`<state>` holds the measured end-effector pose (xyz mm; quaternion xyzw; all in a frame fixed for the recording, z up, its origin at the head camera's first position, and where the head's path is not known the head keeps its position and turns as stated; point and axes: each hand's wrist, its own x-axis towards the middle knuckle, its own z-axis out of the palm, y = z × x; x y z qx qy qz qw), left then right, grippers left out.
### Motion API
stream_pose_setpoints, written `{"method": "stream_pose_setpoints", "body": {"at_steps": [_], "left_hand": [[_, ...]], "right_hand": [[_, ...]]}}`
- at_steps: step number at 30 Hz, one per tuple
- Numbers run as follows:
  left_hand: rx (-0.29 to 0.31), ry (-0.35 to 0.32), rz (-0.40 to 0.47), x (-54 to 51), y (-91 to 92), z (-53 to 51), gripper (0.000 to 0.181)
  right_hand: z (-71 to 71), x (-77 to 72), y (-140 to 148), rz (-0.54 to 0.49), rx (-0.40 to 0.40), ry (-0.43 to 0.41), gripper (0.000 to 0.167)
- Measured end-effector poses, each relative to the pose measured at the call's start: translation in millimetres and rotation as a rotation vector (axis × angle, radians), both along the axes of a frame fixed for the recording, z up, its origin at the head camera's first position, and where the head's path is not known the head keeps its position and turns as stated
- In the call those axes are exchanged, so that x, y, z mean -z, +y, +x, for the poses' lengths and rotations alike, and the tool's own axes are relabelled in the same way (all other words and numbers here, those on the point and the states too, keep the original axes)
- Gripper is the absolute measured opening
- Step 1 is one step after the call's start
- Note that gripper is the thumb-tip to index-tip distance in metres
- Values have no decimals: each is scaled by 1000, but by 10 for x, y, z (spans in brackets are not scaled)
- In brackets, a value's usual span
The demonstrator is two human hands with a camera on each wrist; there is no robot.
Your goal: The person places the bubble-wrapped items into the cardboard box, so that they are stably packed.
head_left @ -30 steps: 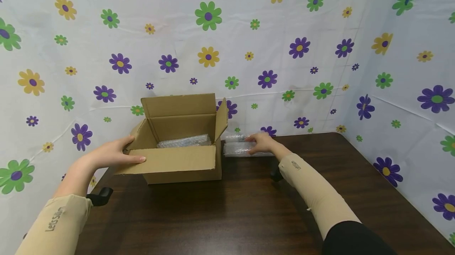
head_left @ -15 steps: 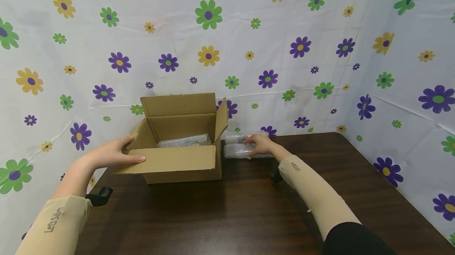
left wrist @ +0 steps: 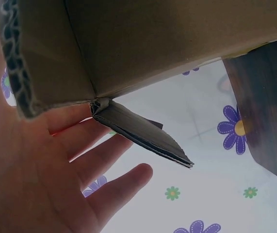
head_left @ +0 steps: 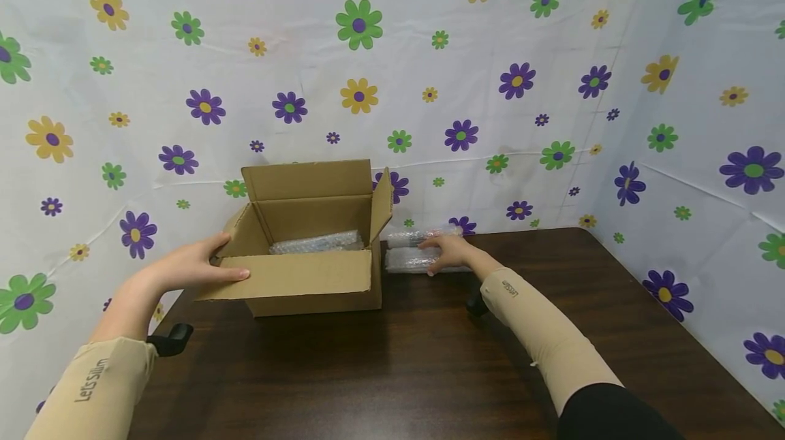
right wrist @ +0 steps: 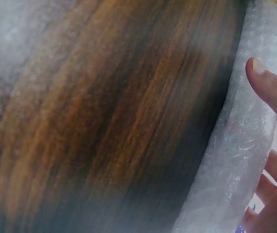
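On the left stands an open cardboard box [head_left: 319, 304] with a bubble-wrapped package [head_left: 317, 242] inside. My left hand [head_left: 190, 264] holds the box's near left corner. Its thumb lies on the front flap [head_left: 306, 275], while the other fingers [left wrist: 123, 187] spread behind the side flap. Right of the box, a bubble-wrapped package [head_left: 407, 260] lies on the table, and my right hand [head_left: 450, 254] grips it. In the right wrist view the thumb [right wrist: 269, 85] is against its near side, with fingers at the far side. Behind it is another bubble-wrapped package [head_left: 405, 239].
The dark wooden table [head_left: 392, 372] runs up to a flower-patterned cloth [head_left: 478, 167] at the back and right. The box's rear flap [head_left: 309, 182] and right flap [head_left: 381, 208] stand up.
My right hand's thumb has shifted slightly toward me, and the front package has come a little nearer with it. The left hand and the box look unchanged.
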<state>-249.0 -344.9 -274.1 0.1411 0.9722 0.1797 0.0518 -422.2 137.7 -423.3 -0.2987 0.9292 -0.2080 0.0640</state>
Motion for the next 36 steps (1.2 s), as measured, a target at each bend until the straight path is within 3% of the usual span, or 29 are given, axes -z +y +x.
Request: {"method": "stream_pose_setpoints", "body": {"at_steps": [10, 20, 26, 31, 36], "left_hand": [[-12, -7, 6, -3, 19, -9, 104], [-3, -6, 15, -10, 21, 5, 103], [14, 5, 15, -20, 6, 6, 101], [15, 3, 24, -20, 6, 21, 101], [17, -3, 40, -20, 10, 19, 101]], "right_hand": [[11, -21, 10, 11, 21, -23, 64], [29, -181, 94, 41, 55, -31, 63], [24, -372, 142, 28, 73, -38, 67], [9, -586, 180, 36, 31, -50, 70], [8, -799, 225, 15, 20, -111, 71]]}}
